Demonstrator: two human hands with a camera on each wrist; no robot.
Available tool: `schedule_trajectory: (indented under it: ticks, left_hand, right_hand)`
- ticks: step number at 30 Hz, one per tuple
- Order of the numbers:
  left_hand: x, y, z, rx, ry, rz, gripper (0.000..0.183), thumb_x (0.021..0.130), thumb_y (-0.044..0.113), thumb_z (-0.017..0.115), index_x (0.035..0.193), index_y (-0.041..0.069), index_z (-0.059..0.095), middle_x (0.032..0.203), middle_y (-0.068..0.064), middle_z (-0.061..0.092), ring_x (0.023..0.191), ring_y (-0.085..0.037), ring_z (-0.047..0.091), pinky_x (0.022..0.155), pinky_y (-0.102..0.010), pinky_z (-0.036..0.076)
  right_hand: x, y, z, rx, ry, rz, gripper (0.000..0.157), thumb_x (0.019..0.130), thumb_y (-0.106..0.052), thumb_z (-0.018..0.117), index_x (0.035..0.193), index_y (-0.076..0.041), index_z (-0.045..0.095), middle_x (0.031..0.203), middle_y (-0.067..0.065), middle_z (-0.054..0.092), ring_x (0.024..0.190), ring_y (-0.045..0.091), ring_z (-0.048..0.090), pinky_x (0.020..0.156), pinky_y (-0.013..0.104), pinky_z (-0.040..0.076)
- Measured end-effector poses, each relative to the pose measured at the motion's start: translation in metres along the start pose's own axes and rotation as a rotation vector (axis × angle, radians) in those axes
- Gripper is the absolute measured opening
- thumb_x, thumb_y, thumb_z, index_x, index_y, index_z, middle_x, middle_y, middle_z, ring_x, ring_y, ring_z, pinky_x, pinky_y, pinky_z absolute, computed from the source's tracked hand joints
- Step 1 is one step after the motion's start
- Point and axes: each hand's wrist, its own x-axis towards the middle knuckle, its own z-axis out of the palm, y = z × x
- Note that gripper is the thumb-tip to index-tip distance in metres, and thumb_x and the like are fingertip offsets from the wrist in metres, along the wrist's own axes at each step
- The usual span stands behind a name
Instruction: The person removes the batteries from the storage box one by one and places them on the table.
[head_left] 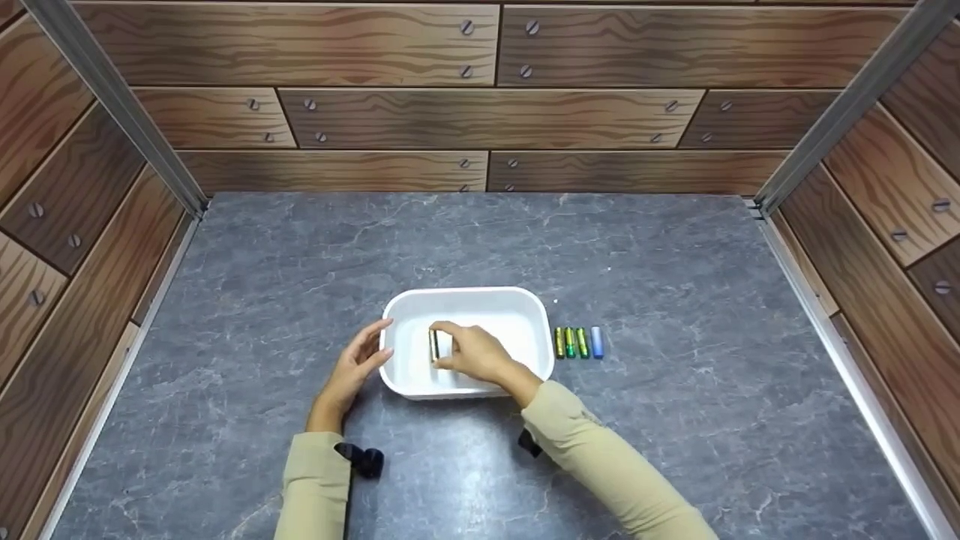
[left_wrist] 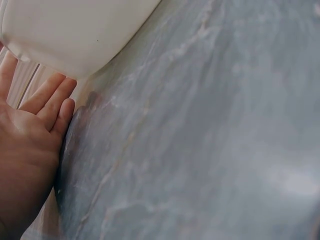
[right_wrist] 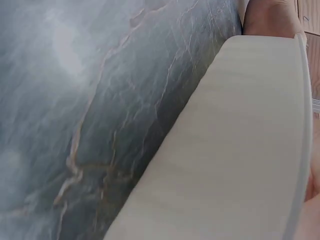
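Observation:
A white rectangular plastic tub (head_left: 517, 319) stands in the middle of the table. My right hand (head_left: 480, 356) reaches over its front right side and pinches a battery (head_left: 433, 346) between thumb and fingertips, inside the tub's outline. At the tub's left side is my left hand (head_left: 351, 375), its fingers spread and loosely bent with fingertips right at the rim. The left wrist view shows those fingers (left_wrist: 55, 102) extended beside the tub's outer wall (left_wrist: 80, 35). In the right wrist view, the tub's front wall (right_wrist: 230, 145) hides most of the right hand.
Right of the tub, several batteries lie side by side in a row: three green and gold batteries (head_left: 571, 343) and a blue battery (head_left: 597, 342). The grey marbled table (head_left: 675, 420) is bounded by wood-patterned panels (head_left: 480, 116) at the back and sides.

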Motion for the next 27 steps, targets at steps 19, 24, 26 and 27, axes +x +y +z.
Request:
schedule_trajectory:
  ticks: [19, 24, 26, 27]
  left_hand:
    - [0.001, 0.001, 0.000, -0.016, -0.004, 0.012, 0.053, 0.092, 0.001, 0.059, 0.143, 0.001, 0.042, 0.148, -0.023, 0.044, 0.117, 0.002, 0.052, 0.098, -0.015, 0.043]
    - [0.000, 0.001, 0.000, -0.012, 0.001, 0.012, 0.053, 0.092, 0.002, 0.059, 0.142, 0.001, 0.043, 0.148, -0.022, 0.044, 0.118, 0.001, 0.053, 0.098, -0.015, 0.043]
    - [0.000, 0.001, 0.000, 0.001, 0.002, 0.012, 0.053, 0.092, 0.002, 0.059, 0.142, 0.001, 0.042, 0.148, -0.022, 0.044, 0.120, -0.003, 0.052, 0.098, -0.015, 0.042]
    - [0.000, 0.001, 0.000, 0.003, 0.003, 0.009, 0.053, 0.092, 0.003, 0.059, 0.142, 0.002, 0.043, 0.148, -0.022, 0.044, 0.122, -0.005, 0.051, 0.098, -0.015, 0.042]
  right_hand:
    - [-0.017, 0.012, -0.019, 0.026, 0.025, -0.029, 0.056, 0.084, -0.023, 0.074, 0.134, -0.011, 0.055, 0.071, 0.008, 0.063, 0.058, 0.006, 0.044, 0.056, 0.020, 0.034]
    - [-0.022, 0.016, -0.021, 0.058, 0.028, -0.035, 0.055, 0.083, -0.022, 0.075, 0.134, -0.010, 0.055, 0.067, 0.007, 0.061, 0.057, 0.005, 0.043, 0.056, 0.019, 0.034]
    - [-0.024, 0.018, -0.022, 0.079, 0.036, -0.046, 0.055, 0.083, -0.020, 0.075, 0.133, -0.008, 0.055, 0.066, 0.008, 0.061, 0.056, 0.005, 0.043, 0.056, 0.019, 0.035]
    - [-0.025, 0.019, -0.022, 0.086, 0.040, -0.049, 0.055, 0.083, -0.020, 0.075, 0.133, -0.008, 0.055, 0.066, 0.008, 0.060, 0.056, 0.005, 0.042, 0.056, 0.018, 0.035]
